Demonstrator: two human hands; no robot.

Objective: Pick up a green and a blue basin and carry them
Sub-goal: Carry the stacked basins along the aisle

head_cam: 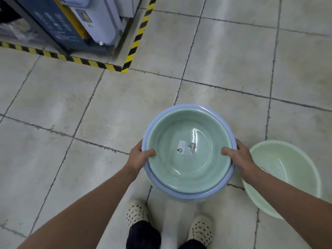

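Note:
A green basin [188, 168] sits nested inside a blue basin [188, 194], whose rim shows all around it. Both are lifted above the floor in front of me. My left hand [139, 157] grips the stacked rims on the left side, thumb inside the green basin. On the right side my right hand [238, 157] grips the rims the same way. A small paper label lies stuck at the green basin's bottom.
A pale green basin [294, 169] stands on the tiled floor at the right, beside my right forearm. Yellow-and-black hazard tape [136, 38] borders a shelf unit with boxed goods [75, 24] at the upper left. My two feet in perforated clogs [137, 212] are below.

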